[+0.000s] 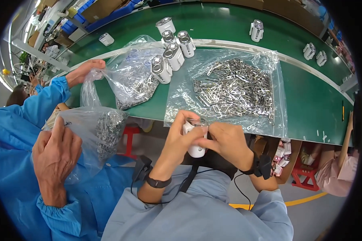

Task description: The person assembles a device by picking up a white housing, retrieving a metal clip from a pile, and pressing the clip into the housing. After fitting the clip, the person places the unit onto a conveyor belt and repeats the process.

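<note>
Just off the table's near edge, my left hand (176,141) is wrapped round a small white rounded device (196,151) with a transparent, shiny top, held upright. My right hand (230,141) is closed against the same device from the right, its thumb across the front and its fingers curled at the upper side. Whether those curled fingers also hold something small is hidden. Beyond my hands, a heap of small shiny metal clips (239,90) lies on a flat transparent plastic bag (181,94).
Several similar white devices (173,56) stand left of the heap; one more device (256,30) is at the far side. On my left, a blue-sleeved person (48,96) holds a plastic bag (110,132) of metal pieces. A box (285,158) of packed items sits below the green table (309,100).
</note>
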`<act>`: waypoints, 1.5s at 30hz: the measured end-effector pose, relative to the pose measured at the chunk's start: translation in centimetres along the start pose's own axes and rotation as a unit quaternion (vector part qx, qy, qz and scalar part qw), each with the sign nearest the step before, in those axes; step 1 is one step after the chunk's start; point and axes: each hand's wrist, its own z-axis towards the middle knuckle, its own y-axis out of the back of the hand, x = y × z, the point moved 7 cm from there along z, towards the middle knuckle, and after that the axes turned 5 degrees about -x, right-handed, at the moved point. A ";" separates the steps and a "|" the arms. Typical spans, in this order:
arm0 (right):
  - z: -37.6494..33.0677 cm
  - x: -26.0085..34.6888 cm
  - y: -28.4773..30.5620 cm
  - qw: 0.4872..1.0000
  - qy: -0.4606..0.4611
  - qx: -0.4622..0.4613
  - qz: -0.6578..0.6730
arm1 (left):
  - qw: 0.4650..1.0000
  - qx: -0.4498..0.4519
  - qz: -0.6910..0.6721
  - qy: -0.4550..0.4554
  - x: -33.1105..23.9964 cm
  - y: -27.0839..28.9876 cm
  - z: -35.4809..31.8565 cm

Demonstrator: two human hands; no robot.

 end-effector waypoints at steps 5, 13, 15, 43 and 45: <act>-0.1 0.7 1.6 0.995 -0.014 0.031 -0.093 | 0.996 0.084 -0.032 0.012 0.4 -1.7 0.2; -3.3 0.4 -3.9 0.822 -0.300 -0.155 0.459 | 0.981 -0.064 -0.146 -0.108 -0.3 -1.1 -0.2; -3.7 0.9 -5.2 0.806 -0.302 -0.175 0.478 | 0.969 -0.099 -0.144 -0.173 -1.3 -0.9 -1.3; -8.5 -4.4 -20.6 0.380 -0.418 0.104 0.819 | 0.963 -0.257 0.022 -0.081 5.9 6.2 0.6; -8.8 -4.9 -21.3 0.392 -0.455 0.092 0.795 | 0.947 -0.289 0.072 -0.125 6.3 6.0 0.8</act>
